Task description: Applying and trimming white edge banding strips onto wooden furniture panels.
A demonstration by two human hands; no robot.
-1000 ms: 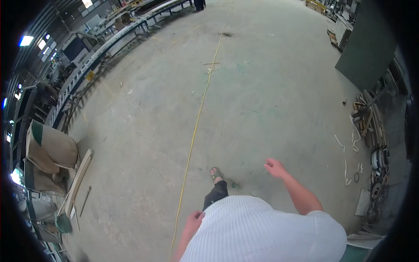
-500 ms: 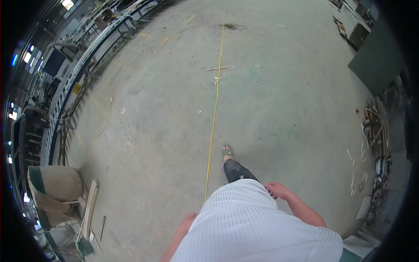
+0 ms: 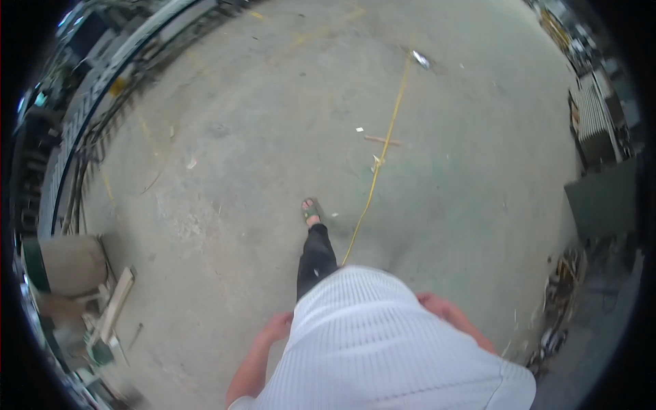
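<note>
My left hand [image 3: 279,326] hangs at the left side of my white ribbed shirt [image 3: 383,335]. The shirt's edge hides its fingers. On the other side my right hand [image 3: 437,305] is beside the hem, blurred and partly covered, so its grip is unclear. Neither hand shows anything held. Ahead of the shirt, a leg in dark trousers [image 3: 317,256] ends in a greenish sandal [image 3: 311,210] on the concrete floor. A thin yellow cord [image 3: 372,183] runs along the floor to the right of that foot.
A reddish stick [image 3: 383,141] lies across the cord. At the left are a long conveyor-like frame [image 3: 65,164], a tan and green sack [image 3: 72,263] and wooden strips [image 3: 116,301]. A dark green panel [image 3: 605,198] and stacked slats [image 3: 593,109] stand along the right.
A foot now shows to the left of the cord, where before one was on its right. The view has turned and moved forward. The left forearm shows more.
</note>
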